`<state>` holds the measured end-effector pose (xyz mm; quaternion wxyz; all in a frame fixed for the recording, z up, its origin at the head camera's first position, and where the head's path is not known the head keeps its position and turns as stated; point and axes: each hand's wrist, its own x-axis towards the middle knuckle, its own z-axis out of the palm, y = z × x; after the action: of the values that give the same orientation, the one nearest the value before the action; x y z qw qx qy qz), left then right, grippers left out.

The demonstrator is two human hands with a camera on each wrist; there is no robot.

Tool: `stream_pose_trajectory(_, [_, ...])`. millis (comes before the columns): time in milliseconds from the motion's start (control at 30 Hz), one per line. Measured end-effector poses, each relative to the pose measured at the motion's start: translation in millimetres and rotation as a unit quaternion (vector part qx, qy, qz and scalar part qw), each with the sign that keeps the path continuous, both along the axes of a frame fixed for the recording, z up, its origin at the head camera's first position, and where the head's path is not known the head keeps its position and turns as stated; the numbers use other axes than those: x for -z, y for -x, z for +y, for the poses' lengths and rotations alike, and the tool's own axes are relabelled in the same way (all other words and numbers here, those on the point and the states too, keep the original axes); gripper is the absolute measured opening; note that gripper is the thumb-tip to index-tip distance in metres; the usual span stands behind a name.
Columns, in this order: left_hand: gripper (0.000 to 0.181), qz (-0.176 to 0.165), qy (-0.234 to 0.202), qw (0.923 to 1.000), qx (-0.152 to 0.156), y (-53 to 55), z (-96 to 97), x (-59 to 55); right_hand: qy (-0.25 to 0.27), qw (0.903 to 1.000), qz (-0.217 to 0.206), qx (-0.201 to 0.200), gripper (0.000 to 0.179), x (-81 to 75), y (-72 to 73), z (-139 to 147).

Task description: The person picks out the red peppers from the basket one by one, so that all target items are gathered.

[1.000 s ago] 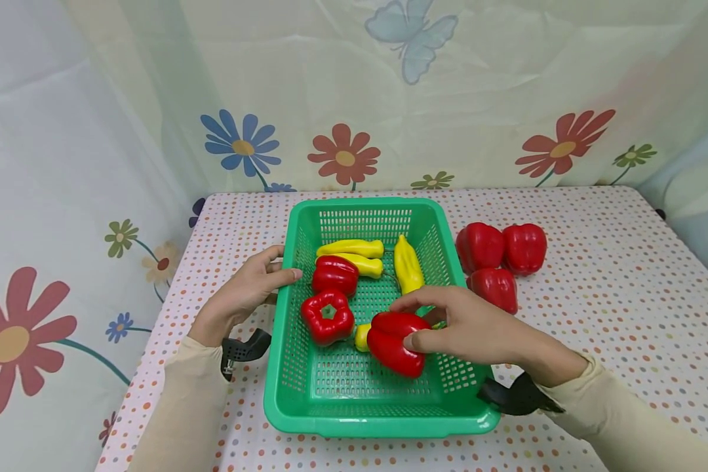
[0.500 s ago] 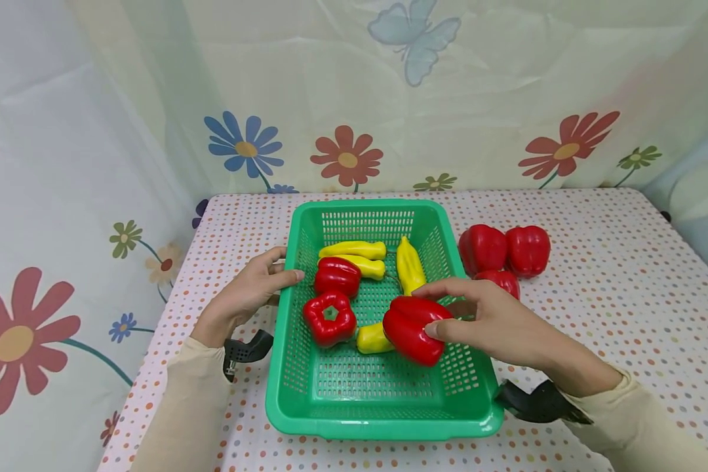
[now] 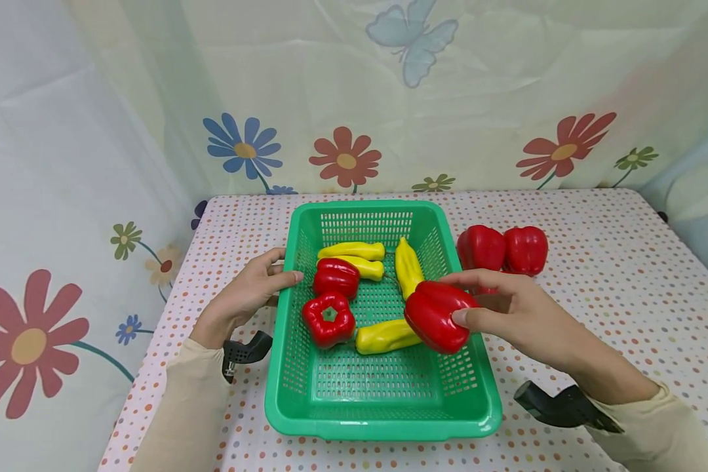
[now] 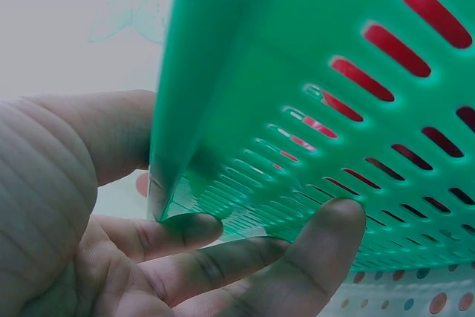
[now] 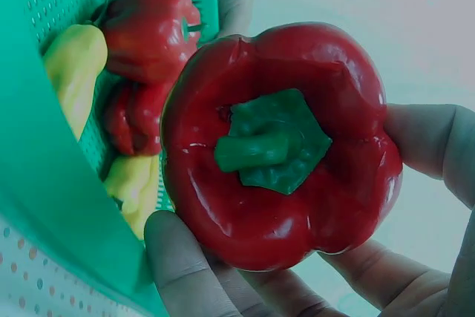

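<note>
My right hand [image 3: 519, 314] grips a red bell pepper [image 3: 440, 317] above the right side of a green plastic basket [image 3: 383, 429]. In the right wrist view, the pepper's green stem [image 5: 278, 142] faces the camera, with the thumb and fingers around its sides. My left hand [image 3: 250, 285] holds the basket's left rim, thumb over the edge and fingers against the outer wall, as the left wrist view shows. Inside lie two red bell peppers [image 3: 328, 320] at the left and several yellow peppers [image 3: 408, 265]. The held pepper hides one end of the nearest yellow one.
On the dotted tablecloth [image 3: 602, 262], right of the basket, more red bell peppers [image 3: 525, 250] sit close together, one mostly hidden behind my right hand. A flowered curtain [image 3: 484, 98] hangs behind the table and along the left side.
My right hand has lifted the red bell pepper and carried it right, towards the basket's right wall, uncovering more of the yellow pepper beneath. My left hand has stayed on the rim.
</note>
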<state>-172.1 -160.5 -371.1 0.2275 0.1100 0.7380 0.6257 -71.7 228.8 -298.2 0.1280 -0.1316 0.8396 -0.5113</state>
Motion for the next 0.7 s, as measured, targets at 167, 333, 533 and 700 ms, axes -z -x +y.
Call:
stream_pose_trajectory(167, [0.055,-0.002,0.001,1.0000,-0.001,0.0,-0.1,0.6,0.000,0.9996,-0.003,0.027,0.052,0.7,-1.3,10])
stream_pose_trajectory(333, [0.055,-0.001,0.001,1.0000,-0.001,0.3,0.3,0.2,0.000,0.9987,0.007,0.051,0.052,2.8,-1.4,20])
stream_pose_trajectory(533, [0.055,0.001,0.002,1.0000,-0.001,0.1,-0.1,-0.5,-0.016,0.9967,0.019,0.078,0.052,4.9,-1.5,37])
stream_pose_trajectory(700, [0.055,0.001,0.002,1.0000,0.000,-0.2,0.1,-0.8,-0.031,0.9931,0.043,0.105,0.054,7.5,-2.8,52])
